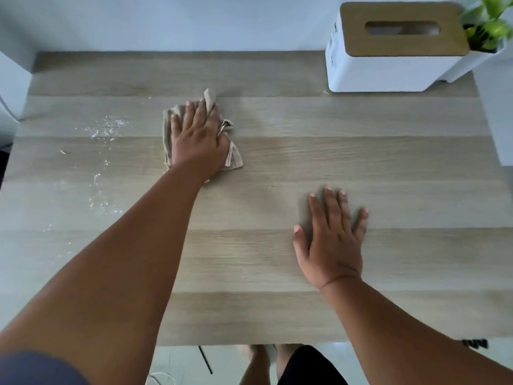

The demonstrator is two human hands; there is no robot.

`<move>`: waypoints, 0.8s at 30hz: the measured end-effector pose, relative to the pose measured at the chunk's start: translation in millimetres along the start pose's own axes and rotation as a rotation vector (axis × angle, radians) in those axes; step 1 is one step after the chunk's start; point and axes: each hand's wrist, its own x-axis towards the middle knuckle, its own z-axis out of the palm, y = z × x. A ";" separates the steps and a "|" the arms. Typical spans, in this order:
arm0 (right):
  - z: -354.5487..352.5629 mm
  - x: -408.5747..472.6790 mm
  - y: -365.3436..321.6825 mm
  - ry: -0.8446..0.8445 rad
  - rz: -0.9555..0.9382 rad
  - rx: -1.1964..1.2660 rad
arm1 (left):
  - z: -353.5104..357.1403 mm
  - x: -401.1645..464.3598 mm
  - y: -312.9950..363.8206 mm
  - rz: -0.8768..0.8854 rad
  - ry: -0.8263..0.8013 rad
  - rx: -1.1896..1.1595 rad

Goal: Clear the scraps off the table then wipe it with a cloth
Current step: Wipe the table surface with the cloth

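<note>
A crumpled beige cloth (234,157) lies on the light wooden table (305,151), left of the middle. My left hand (198,140) presses flat on top of it, fingers pointing away from me, and covers most of it. My right hand (331,240) rests flat on the bare tabletop nearer to me, fingers spread, holding nothing. White crumbs and powdery specks (107,127) are scattered over the left part of the table, with more (104,204) closer to the front.
A white tissue box with a wooden lid (388,51) stands at the back right corner, next to a green plant in a white pot (488,26). A tiny scrap (325,92) lies by the box. A wall runs behind the table. My feet show below the front edge.
</note>
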 end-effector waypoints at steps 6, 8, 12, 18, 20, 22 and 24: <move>-4.5 0.2 0.6 -0.019 0.008 -0.008 | -3.0 -46.5 -3.8 0.430 -0.061 0.019; -7.3 0.7 -0.8 -0.034 0.011 -0.006 | -6.0 -47.3 -20.9 0.465 -0.060 -0.011; -6.8 3.0 0.3 -0.035 0.007 0.003 | -8.2 -5.2 -35.2 0.219 -0.026 0.005; -4.5 2.3 0.1 0.007 -0.011 0.011 | -7.5 46.8 10.5 -0.024 -0.028 -0.024; -7.2 2.6 -0.8 0.003 -0.009 0.017 | -1.3 33.6 30.5 0.092 -0.047 -0.023; -8.5 3.2 -2.2 -0.016 -0.006 0.015 | 0.1 10.5 33.5 0.252 -0.073 -0.020; -7.5 2.6 -1.9 -0.016 -0.003 0.015 | -2.8 -7.7 17.3 0.379 -0.096 -0.039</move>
